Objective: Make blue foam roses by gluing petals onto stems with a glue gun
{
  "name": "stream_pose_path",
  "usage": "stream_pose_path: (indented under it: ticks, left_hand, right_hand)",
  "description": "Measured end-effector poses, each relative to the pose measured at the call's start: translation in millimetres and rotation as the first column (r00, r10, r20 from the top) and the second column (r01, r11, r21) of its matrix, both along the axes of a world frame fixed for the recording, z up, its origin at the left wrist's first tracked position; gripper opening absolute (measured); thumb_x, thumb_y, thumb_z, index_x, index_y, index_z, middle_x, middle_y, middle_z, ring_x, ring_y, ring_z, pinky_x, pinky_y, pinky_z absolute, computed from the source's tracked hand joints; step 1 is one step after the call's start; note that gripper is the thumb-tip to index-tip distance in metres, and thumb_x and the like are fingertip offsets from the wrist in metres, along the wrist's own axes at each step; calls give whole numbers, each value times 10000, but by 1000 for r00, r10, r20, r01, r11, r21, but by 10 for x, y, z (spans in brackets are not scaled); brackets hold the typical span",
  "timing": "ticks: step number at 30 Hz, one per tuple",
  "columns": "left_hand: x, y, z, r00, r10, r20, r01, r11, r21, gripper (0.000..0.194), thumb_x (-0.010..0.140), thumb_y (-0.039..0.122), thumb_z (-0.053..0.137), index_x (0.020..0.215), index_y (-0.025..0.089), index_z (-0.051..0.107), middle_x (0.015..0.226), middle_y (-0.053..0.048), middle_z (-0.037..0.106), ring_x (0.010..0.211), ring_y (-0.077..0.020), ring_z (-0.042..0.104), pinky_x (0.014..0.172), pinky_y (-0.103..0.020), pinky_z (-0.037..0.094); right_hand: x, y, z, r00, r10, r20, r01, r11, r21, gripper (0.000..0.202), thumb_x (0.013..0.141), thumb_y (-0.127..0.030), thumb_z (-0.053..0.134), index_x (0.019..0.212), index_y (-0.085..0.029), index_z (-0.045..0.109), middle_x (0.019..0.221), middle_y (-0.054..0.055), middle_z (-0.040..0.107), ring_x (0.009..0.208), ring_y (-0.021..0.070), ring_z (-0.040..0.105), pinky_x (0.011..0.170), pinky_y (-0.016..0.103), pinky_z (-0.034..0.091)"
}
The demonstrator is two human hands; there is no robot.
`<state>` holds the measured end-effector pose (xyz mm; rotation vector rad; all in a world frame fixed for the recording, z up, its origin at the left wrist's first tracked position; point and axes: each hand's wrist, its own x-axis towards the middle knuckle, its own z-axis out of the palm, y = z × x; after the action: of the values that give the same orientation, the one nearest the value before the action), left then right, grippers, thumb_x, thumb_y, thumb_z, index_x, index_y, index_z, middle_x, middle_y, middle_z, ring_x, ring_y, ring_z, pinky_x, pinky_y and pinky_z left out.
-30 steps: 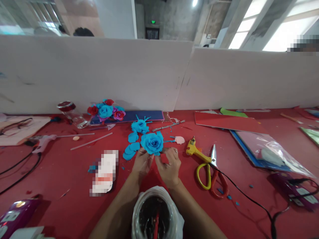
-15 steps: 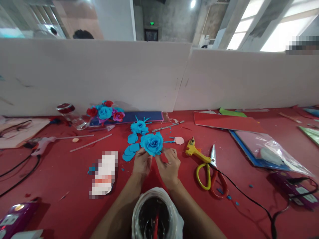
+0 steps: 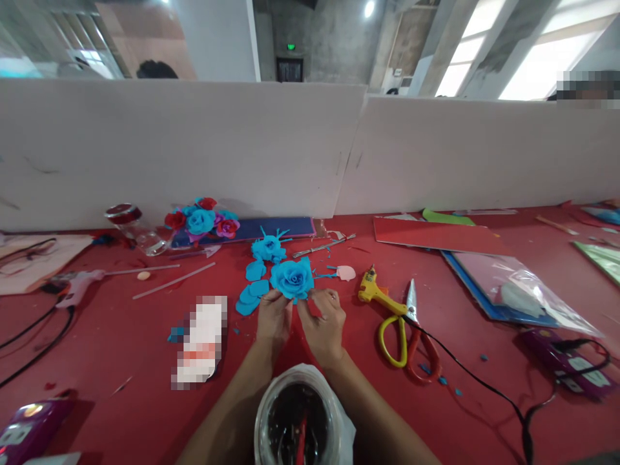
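Note:
A blue paper rose [image 3: 293, 278] with layered petals is held between both hands at the middle of the table. My left hand [image 3: 274, 318] pinches its lower left edge. On the lower right, my right hand [image 3: 323, 321] grips a petal edge between thumb and fingers. Loose blue petals [image 3: 249, 296] lie just left of the rose. Behind it sits another blue flower [image 3: 269, 247] with thin strips sticking out. A pale pink petal-shaped piece [image 3: 345, 273] rests to the right. The underside of the rose is hidden.
Right of my hands lie a yellow glue gun [image 3: 380, 294] and scissors [image 3: 409, 342]. A clear jar [image 3: 261, 420] stands between my forearms. Finished flowers [image 3: 201, 221] and a tipped glass bottle [image 3: 138, 230] are at the back left. A pink glue gun [image 3: 80, 284] lies left. A white partition [image 3: 194, 142] closes the back.
The whole view has shifted slightly, so things sit a little further left. Both hands keep their hold on the rose, with hardly any finger movement.

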<state>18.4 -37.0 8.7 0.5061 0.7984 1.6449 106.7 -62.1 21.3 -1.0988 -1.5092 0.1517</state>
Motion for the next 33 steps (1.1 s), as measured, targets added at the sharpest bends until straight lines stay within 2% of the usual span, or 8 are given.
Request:
stream_pose_path:
  ticks: [8, 14, 20, 23, 25, 27, 30, 33]
  left_hand:
    - [-108, 75, -75, 984, -82, 160, 116, 970, -215, 132, 680, 115, 757, 778, 173, 692, 868, -30, 736, 626, -91, 597, 576, -210, 479]
    - [-131, 92, -53, 987, -51, 149, 96, 947, -308, 179, 704, 34, 716, 849, 132, 681, 957, -70, 727, 599, -72, 567, 525, -199, 484]
    - [-140, 116, -41, 972, -40, 233, 111, 946, -303, 153, 786, -27, 595, 825, 109, 651, 916, -85, 715, 582, -55, 576, 462, -132, 444]
    - [-164, 134, -35, 958, -47, 283, 136, 944, -301, 154, 826, -24, 545, 841, 94, 643, 869, -92, 699, 544, -43, 549, 407, -114, 390]
    - [-181, 146, -28, 948, -50, 316, 149, 943, -298, 164, 847, -23, 516, 844, 85, 639, 841, -97, 687, 537, -36, 540, 395, -103, 369]
    - [-198, 156, -24, 938, -56, 343, 163, 943, -291, 174, 862, -19, 496, 846, 79, 639, 812, -96, 675, 536, -30, 538, 394, -90, 362]
    - [-216, 168, -34, 934, -69, 350, 176, 942, -285, 153, 867, 7, 513, 875, 81, 647, 762, -78, 661, 523, -27, 538, 372, -79, 335]
    - [-217, 169, -54, 953, -71, 293, 158, 945, -287, 130, 834, 25, 570, 910, 86, 657, 729, -62, 658, 504, -34, 539, 340, -85, 296]
  right_hand:
    - [-5, 117, -47, 918, 64, -391, -234, 885, -403, 183, 858, -274, 551, 966, -196, 676, 920, 53, 741, 842, 191, 687, 761, 305, 517]
    - [54, 221, -181, 827, 35, -561, -349, 815, -463, 192, 793, -283, 581, 926, -166, 656, 863, 47, 710, 816, 182, 661, 768, 304, 508]
    - [44, 239, -188, 843, 40, -536, -343, 807, -480, 204, 800, -308, 553, 911, -164, 645, 829, 50, 703, 770, 178, 653, 721, 289, 505]
    - [180, 244, -68, 948, 54, -313, -221, 822, -525, 214, 824, -288, 516, 927, -167, 660, 854, 63, 719, 783, 185, 664, 733, 291, 499]
    - [404, 249, 58, 999, 32, 28, -12, 839, -543, 241, 837, -246, 488, 970, -178, 678, 884, 72, 727, 798, 196, 663, 768, 310, 482]
    - [710, 251, 182, 928, -58, 367, 253, 822, -510, 289, 821, -178, 472, 1018, -177, 683, 954, 100, 725, 883, 224, 655, 827, 339, 457]
    - [1170, 249, 275, 733, -91, 674, 544, 673, -501, 352, 777, -201, 543, 1105, -181, 668, 1108, 139, 684, 1037, 310, 606, 860, 401, 436]
    - [1459, 256, 232, 619, 9, 786, 676, 502, -539, 373, 768, -234, 555, 1120, -157, 653, 1152, 169, 648, 1085, 369, 576, 832, 431, 438]
